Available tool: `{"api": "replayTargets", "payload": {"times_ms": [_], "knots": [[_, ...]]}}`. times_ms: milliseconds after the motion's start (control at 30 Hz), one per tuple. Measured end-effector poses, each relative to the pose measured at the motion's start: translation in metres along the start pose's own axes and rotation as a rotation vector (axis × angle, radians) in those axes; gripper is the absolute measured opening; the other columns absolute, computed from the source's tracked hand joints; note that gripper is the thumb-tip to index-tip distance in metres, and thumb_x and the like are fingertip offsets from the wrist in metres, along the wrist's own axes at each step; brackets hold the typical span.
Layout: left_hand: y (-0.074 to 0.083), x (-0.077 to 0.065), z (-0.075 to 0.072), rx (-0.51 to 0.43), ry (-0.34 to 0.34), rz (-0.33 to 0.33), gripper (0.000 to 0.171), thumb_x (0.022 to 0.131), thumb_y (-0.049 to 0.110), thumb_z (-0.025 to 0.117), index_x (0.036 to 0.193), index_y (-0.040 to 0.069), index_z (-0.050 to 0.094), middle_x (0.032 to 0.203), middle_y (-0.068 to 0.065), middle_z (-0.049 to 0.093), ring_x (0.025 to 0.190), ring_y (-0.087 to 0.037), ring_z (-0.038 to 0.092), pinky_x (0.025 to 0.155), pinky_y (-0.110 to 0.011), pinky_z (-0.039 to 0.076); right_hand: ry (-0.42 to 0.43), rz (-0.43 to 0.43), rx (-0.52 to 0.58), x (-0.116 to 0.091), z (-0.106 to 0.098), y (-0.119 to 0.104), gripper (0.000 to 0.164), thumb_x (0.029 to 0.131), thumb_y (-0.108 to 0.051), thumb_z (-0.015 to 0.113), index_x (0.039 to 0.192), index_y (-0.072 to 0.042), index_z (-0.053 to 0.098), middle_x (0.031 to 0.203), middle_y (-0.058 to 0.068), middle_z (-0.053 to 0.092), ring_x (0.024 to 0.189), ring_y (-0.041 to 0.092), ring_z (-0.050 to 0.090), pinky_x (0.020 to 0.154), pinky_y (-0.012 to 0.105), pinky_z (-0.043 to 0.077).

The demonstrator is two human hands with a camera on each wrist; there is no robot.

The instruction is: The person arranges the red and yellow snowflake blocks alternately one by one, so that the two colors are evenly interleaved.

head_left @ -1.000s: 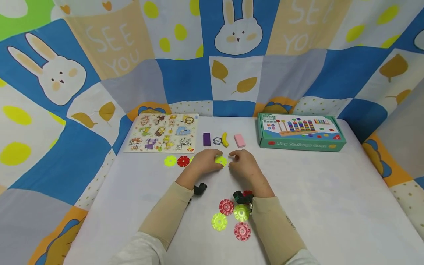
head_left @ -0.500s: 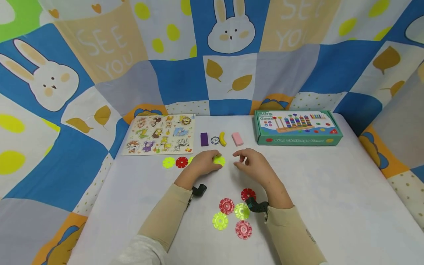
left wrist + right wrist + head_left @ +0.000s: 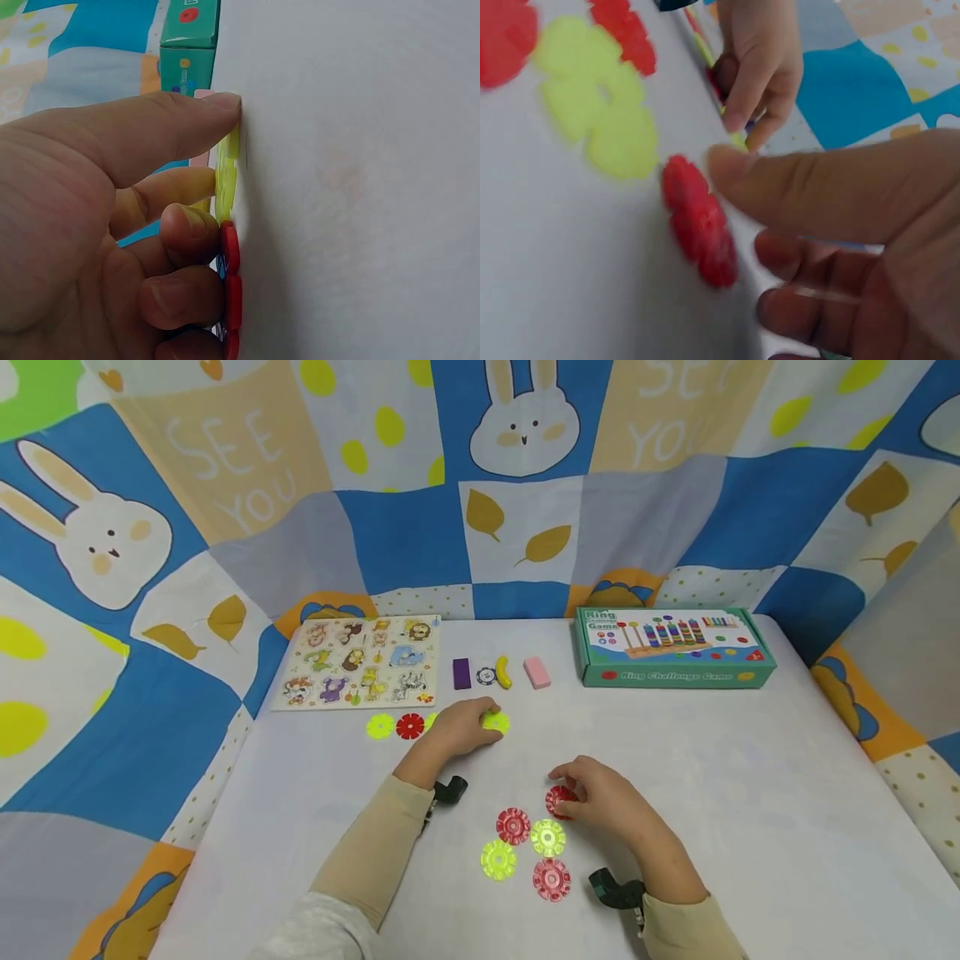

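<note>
My left hand [image 3: 461, 727] rests at the right end of a row of notched plastic discs. Its thumb and index finger are curled around a yellow disc [image 3: 497, 722]; red discs [image 3: 233, 300] adjoin it in the left wrist view. Farther left in the row lie a yellow disc [image 3: 380, 726] and a red disc [image 3: 410, 726], while the hand hides the middle. My right hand [image 3: 603, 797] hovers at a loose red disc [image 3: 558, 802], thumb and fingers spread apart on either side. In the right wrist view a gap shows between the fingers and that red disc [image 3: 701, 225].
Nearer me lie more loose discs: red [image 3: 513, 826], yellow [image 3: 548, 837], yellow [image 3: 498, 860] and red [image 3: 552, 880]. Behind the row are an animal puzzle board [image 3: 356, 662], purple block [image 3: 461, 673], patterned round piece [image 3: 486, 676], toy banana [image 3: 503, 672], pink block [image 3: 537, 672] and green game box [image 3: 675, 647].
My right hand has drawn back from the row's right end, moving toward me and to the right, to the loose red disc. My left hand has stayed at the yellow disc.
</note>
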State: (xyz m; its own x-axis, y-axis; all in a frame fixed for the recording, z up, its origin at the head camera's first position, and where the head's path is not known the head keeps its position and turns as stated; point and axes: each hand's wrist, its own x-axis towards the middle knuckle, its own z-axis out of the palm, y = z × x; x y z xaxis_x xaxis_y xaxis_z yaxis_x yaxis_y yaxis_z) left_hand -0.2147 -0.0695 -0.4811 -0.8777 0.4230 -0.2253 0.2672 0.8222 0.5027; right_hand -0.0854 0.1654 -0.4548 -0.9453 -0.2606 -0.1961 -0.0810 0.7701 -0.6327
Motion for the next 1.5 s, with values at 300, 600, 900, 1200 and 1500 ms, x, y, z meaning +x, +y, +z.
{"api": "replayTargets", "payload": {"times_ms": [300, 600, 900, 1200, 1500], "knots": [[0.003, 0.000, -0.001, -0.012, 0.011, -0.005, 0.050, 0.085, 0.039, 0.068, 0.128, 0.018, 0.056, 0.119, 0.001, 0.060, 0.099, -0.015, 0.053, 0.091, -0.035, 0.044, -0.025, 0.104, -0.003, 0.001, 0.001, 0.011, 0.042, 0.065, -0.017, 0.087, 0.095, -0.013, 0.059, 0.081, 0.000, 0.052, 0.077, 0.017, 0.048, 0.065, 0.031, 0.045], [-0.001, 0.002, 0.001, 0.015, 0.020, 0.003, 0.049, 0.084, 0.040, 0.068, 0.126, 0.018, 0.056, 0.114, 0.002, 0.061, 0.093, -0.014, 0.053, 0.086, -0.034, 0.045, -0.067, 0.114, 0.158, 0.013, -0.053, -0.009, 0.020, 0.083, -0.013, 0.072, 0.100, -0.013, 0.063, 0.086, 0.006, 0.058, 0.066, 0.019, 0.058, 0.060, 0.032, 0.050], [0.001, -0.001, -0.002, 0.014, -0.005, 0.003, 0.050, 0.084, 0.041, 0.068, 0.127, 0.018, 0.056, 0.114, 0.002, 0.061, 0.094, -0.015, 0.053, 0.086, -0.034, 0.045, -0.079, 0.079, 0.214, 0.042, -0.081, -0.023, 0.039, 0.085, -0.013, 0.068, 0.124, -0.017, 0.062, 0.108, 0.008, 0.058, 0.086, 0.021, 0.061, 0.071, 0.033, 0.050], [-0.002, -0.003, 0.002, 0.013, 0.015, -0.004, 0.050, 0.083, 0.040, 0.069, 0.126, 0.018, 0.057, 0.110, 0.002, 0.061, 0.089, -0.014, 0.052, 0.083, -0.034, 0.046, -0.038, 0.036, 0.189, 0.083, -0.035, -0.012, 0.039, 0.084, -0.013, 0.069, 0.122, -0.020, 0.062, 0.106, 0.004, 0.058, 0.092, 0.024, 0.054, 0.071, 0.031, 0.051], [0.002, -0.003, 0.000, 0.010, 0.003, 0.007, 0.051, 0.084, 0.039, 0.068, 0.129, 0.018, 0.056, 0.120, 0.000, 0.060, 0.100, -0.016, 0.054, 0.091, -0.036, 0.045, 0.056, 0.055, 0.103, 0.098, -0.007, -0.008, 0.057, 0.083, -0.014, 0.071, 0.136, -0.017, 0.050, 0.108, 0.009, 0.057, 0.092, 0.024, 0.054, 0.080, 0.038, 0.050]]}}
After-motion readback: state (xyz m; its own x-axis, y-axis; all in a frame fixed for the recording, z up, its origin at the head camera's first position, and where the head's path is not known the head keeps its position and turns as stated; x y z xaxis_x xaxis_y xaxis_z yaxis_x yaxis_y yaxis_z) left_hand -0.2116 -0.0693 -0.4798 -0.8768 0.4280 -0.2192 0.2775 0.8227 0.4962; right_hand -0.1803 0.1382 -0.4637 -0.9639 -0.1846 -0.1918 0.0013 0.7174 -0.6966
